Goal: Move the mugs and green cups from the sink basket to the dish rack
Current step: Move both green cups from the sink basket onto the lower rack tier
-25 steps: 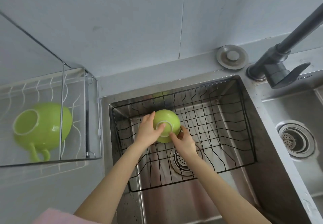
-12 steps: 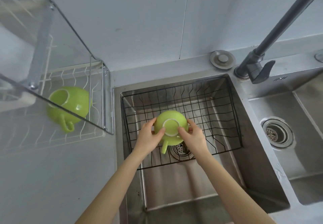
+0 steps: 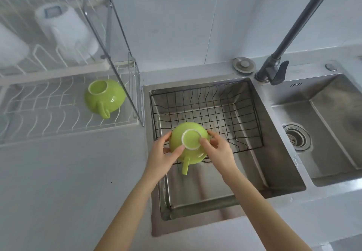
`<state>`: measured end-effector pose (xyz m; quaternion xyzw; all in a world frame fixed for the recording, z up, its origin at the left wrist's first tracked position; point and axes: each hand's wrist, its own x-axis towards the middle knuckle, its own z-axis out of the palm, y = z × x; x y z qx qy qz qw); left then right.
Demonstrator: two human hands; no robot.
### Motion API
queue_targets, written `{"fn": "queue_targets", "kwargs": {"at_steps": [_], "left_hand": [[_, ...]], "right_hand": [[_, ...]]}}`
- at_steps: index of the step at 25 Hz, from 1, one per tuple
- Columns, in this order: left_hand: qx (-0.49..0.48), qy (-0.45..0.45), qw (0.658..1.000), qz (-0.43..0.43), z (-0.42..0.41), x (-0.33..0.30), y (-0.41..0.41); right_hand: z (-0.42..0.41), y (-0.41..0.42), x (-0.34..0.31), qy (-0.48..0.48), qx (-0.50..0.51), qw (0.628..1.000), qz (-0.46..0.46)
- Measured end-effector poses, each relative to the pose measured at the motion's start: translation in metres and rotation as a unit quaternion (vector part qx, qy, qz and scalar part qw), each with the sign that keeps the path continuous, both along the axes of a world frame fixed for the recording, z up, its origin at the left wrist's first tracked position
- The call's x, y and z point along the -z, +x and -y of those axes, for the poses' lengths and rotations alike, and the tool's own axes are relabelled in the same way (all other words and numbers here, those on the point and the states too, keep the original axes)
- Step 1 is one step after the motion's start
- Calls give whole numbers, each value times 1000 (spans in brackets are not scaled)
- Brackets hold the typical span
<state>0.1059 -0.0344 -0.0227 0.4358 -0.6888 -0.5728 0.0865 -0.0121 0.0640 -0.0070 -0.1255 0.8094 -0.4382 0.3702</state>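
Both hands hold an upside-down green cup (image 3: pixel 177 136) above the front edge of the black wire sink basket (image 3: pixel 211 102). Its handle points toward me. My left hand (image 3: pixel 163 156) grips the cup's left side and my right hand (image 3: pixel 217 152) grips its right side, thumb on the white foot ring. Nothing else lies in the basket. A second green cup (image 3: pixel 104 97) rests upside down on the lower shelf of the white dish rack (image 3: pixel 49 109) to the left. On the rack's upper shelf stands a white mug (image 3: pixel 64 27), blurred.
The basket sits in the left steel sink (image 3: pixel 278 168). A second basin with a drain (image 3: pixel 296 138) lies to the right. A dark faucet (image 3: pixel 274 70) rises behind the sinks, beside a round sink plug (image 3: pixel 243 65). Grey counter (image 3: pixel 68 182) extends below the rack.
Both hands have lifted the green cup out of the basket and toward me. The view has tilted up, showing the rack's upper shelf.
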Motion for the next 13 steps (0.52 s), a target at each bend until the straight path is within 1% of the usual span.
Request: {"fn": "queue_targets", "kwargs": {"at_steps": [2, 5, 8, 13], "left_hand": [[4, -2, 1000, -2, 0, -4, 18], [-16, 0, 1000, -9, 7, -11, 46], [-30, -19, 999, -13, 21, -15, 75], [-17, -45, 999, -9, 56, -25, 127]], "right_hand": [[1, 15, -4, -2, -3, 1000, -10], [9, 40, -11, -13, -13, 1000, -21], [24, 66, -17, -34, -21, 999, -26], [61, 112, -30, -56, -49, 996, -48]]}}
